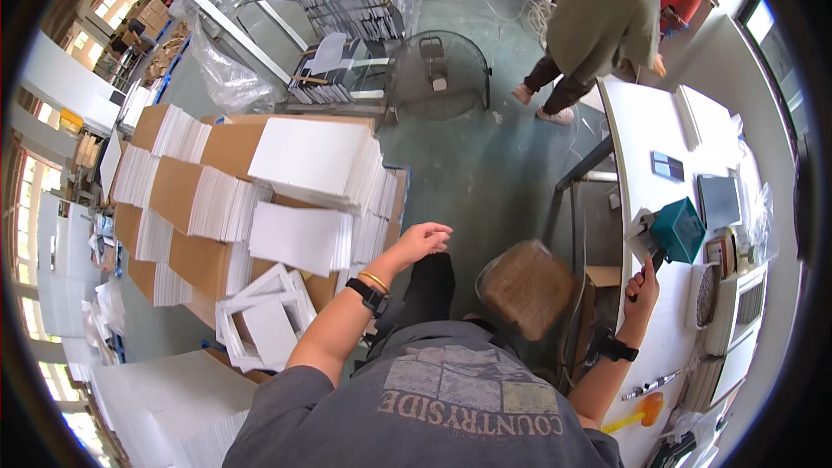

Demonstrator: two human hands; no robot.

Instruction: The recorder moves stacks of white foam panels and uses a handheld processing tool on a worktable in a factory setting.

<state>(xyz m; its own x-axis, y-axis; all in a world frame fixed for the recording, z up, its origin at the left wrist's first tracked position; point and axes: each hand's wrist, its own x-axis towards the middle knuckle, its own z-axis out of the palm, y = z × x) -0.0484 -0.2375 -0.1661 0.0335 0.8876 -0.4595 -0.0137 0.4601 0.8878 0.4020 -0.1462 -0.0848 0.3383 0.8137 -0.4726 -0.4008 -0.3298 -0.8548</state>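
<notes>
My left hand (423, 240) reaches out over the floor with its fingers apart and nothing in it. It is just right of the stacks of white sheets (303, 238) piled on brown cardboard. My right hand (645, 282) is closed round the dark handle of a teal box-shaped tool (677, 230), which rests at the near edge of the white worktable (646, 121). Both wrists carry black bands, and the left one also has a gold bangle.
A round brown stool (526, 287) stands between my arms. White frames (260, 312) lie at the lower left. A floor fan (438, 74) and wrapped pallets stand farther off. Another person in an olive top (598, 17) stands at the table's far end. Small tools and an orange-handled one (641, 412) lie on the table.
</notes>
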